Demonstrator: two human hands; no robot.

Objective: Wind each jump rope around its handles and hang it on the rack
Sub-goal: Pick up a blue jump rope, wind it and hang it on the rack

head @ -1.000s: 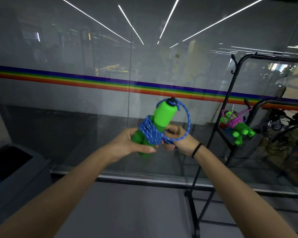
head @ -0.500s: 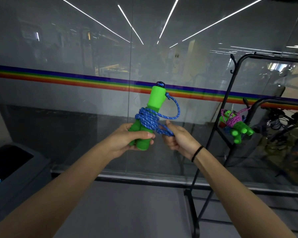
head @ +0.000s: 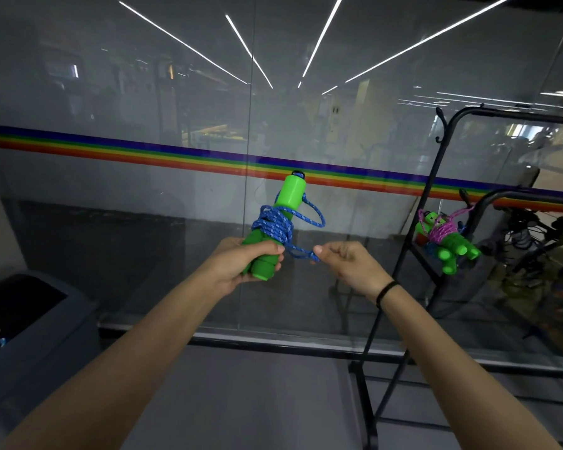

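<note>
My left hand point(head: 244, 263) grips the lower ends of two green jump rope handles point(head: 291, 193), held upright and tilted right. Blue rope point(head: 273, 225) is wound around their middle, with one loose loop sticking out to the right. My right hand point(head: 345, 263) pinches the blue rope's free end just right of the handles and pulls it taut. A black metal rack point(head: 413, 248) stands at the right. On it hangs another wound jump rope point(head: 446, 245) with green handles and pink rope.
A glass wall with a rainbow stripe point(head: 176, 154) stands right in front of me. A dark grey bin point(head: 30, 319) sits at the lower left. Bicycles point(head: 540, 235) show behind the rack at the far right. Grey floor lies below.
The big blue loop has shrunk to a small one. My right hand has moved off the handles to the right, drawing the rope end out; the handles rose a little.
</note>
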